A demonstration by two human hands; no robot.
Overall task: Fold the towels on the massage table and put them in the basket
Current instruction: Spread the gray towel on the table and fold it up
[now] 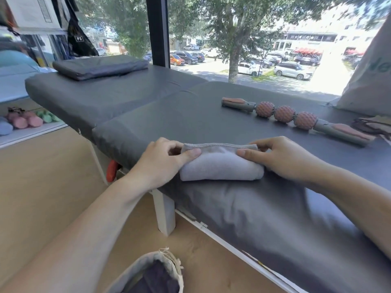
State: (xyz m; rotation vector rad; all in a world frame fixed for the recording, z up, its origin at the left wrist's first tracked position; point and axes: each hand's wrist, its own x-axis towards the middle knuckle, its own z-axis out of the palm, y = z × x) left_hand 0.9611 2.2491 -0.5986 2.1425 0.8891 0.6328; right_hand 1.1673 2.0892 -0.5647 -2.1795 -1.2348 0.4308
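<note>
My left hand & right hand pinching folded grey towel ends, frame centre – massage table edge, basket bottom.

Bright daylight is pouring through the wide window behind the bench; wooden floor is stretching below it.

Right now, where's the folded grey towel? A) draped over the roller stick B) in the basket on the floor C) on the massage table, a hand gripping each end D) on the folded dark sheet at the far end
C: the folded towel lies on the massage table, with the left hand and right hand gripping its ends; the basket sits on the floor below.
</note>
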